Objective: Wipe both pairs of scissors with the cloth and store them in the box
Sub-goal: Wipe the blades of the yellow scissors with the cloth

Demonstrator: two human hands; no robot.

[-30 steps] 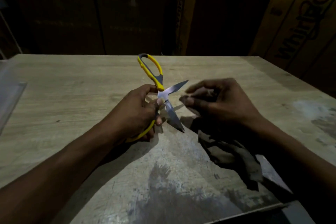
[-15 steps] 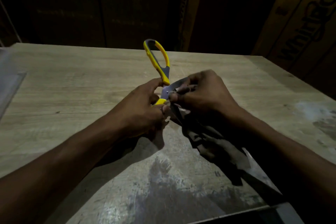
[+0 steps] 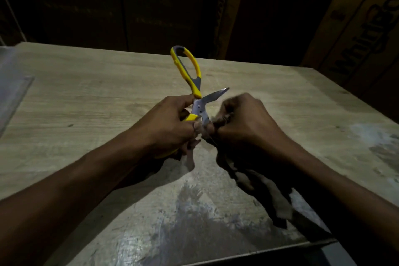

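Observation:
Yellow-and-grey scissors [image 3: 195, 93] are held open above the middle of the wooden table [image 3: 86, 101]. My left hand [image 3: 170, 123] grips their lower yellow handle, while the other handle sticks up and away from me. One blade points right, bare and shiny. My right hand [image 3: 244, 127] grips a dark cloth [image 3: 259, 181] wrapped around the lower blade, which is hidden under it. The rest of the cloth hangs down from my fist onto the table. A second pair of scissors and the box are not in view.
A clear plastic sheet or lid [image 3: 10, 93] lies at the table's left edge. Large brown cardboard boxes [image 3: 356, 28] stand behind the table at the right. The table's near edge runs along the bottom right.
My right hand closed in with the cloth, first over the upper blade, and now grips the lower blade. The scissors were lifted slightly, the upper blade bare again.

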